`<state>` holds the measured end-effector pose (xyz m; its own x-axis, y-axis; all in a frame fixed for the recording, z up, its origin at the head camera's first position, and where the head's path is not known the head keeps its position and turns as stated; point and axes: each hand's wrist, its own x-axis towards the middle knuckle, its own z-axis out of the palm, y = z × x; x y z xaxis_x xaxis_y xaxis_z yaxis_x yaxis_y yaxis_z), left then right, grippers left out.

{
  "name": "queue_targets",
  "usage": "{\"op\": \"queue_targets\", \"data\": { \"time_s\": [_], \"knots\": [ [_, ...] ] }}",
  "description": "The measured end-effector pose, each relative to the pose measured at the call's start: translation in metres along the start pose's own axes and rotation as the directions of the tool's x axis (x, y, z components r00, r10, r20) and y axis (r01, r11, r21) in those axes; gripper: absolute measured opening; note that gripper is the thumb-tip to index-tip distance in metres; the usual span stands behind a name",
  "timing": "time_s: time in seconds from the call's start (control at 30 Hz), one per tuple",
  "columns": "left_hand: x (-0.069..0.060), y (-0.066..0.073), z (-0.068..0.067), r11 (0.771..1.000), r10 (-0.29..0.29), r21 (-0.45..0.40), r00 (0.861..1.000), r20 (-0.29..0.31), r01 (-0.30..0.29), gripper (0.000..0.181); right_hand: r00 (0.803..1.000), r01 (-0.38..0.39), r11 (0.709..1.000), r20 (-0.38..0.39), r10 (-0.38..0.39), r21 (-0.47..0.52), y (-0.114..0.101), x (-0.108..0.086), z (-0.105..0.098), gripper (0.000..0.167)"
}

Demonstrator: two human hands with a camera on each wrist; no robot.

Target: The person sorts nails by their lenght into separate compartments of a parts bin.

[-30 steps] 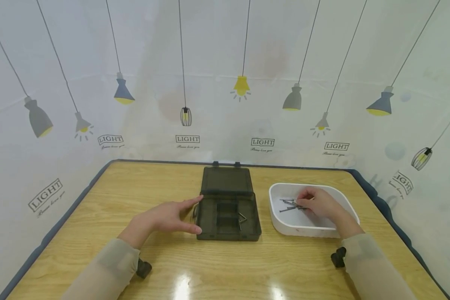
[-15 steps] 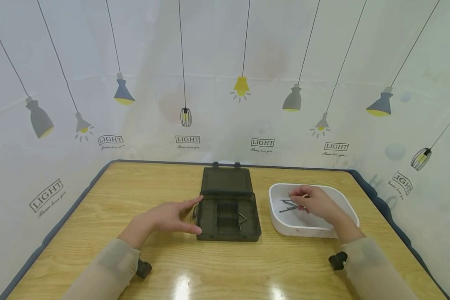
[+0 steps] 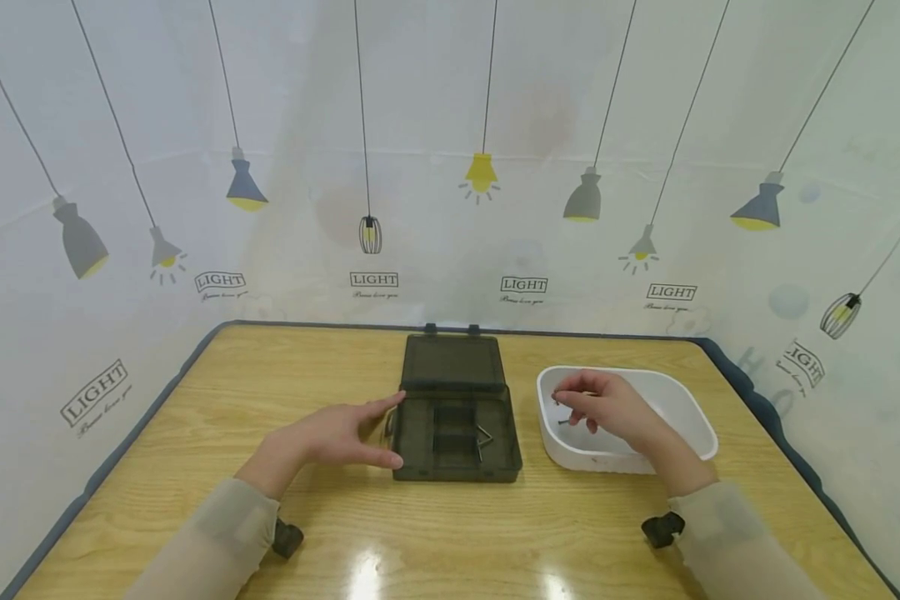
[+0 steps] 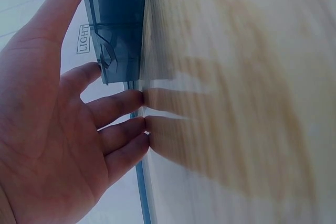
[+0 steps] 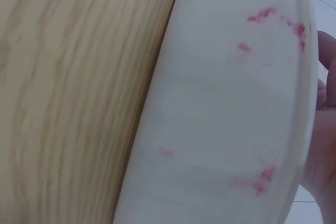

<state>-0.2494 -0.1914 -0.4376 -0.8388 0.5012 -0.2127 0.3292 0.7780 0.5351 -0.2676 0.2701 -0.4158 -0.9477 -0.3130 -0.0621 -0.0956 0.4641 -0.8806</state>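
A smoky dark plastic organizer box (image 3: 416, 437) lies with its lid (image 3: 453, 360) folded back. Several small screws (image 3: 483, 434) lie in its right compartment. My left hand (image 3: 330, 435) rests at the box's left side, thumb and index finger spread to its corners. In the left wrist view the fingers of this hand (image 4: 58, 124) are straight beside the box (image 4: 118, 35). Over the left end of a white tray (image 3: 600, 460), my right hand (image 3: 611, 408) pinches a small screw (image 3: 557, 401), mostly covered by the fingertips. One more screw (image 3: 563, 422) shows below; the hand hides the others.
The wooden table (image 3: 450, 533) runs back to a white curtain (image 3: 435, 192) printed with lamps. Dark camera mounts (image 3: 662, 529) sit at both wrists. In the right wrist view, the tray's outer wall (image 5: 220, 103) has red smudges and blocks most of the hand.
My right hand has lifted from the screws in the tray and moved left toward the tray's left rim, a screw between its fingertips. My left hand and the box have stayed put.
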Motion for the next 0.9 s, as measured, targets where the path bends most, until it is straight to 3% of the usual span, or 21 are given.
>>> {"op": "queue_targets", "data": {
  "time_s": [0.43,0.9],
  "knots": [
    [-0.001,0.002,0.000,1.000,0.000,-0.001,1.000,-0.003,0.000,0.111,0.999,0.043,0.994,0.015,-0.045,0.104,-0.019,0.000,0.021,0.032],
    [-0.001,-0.001,0.000,1.000,0.003,0.003,1.000,-0.002,-0.003,0.110,0.996,0.049,0.993,0.074,-0.057,0.105,-0.029,0.006,0.039,0.035]
  ]
}}
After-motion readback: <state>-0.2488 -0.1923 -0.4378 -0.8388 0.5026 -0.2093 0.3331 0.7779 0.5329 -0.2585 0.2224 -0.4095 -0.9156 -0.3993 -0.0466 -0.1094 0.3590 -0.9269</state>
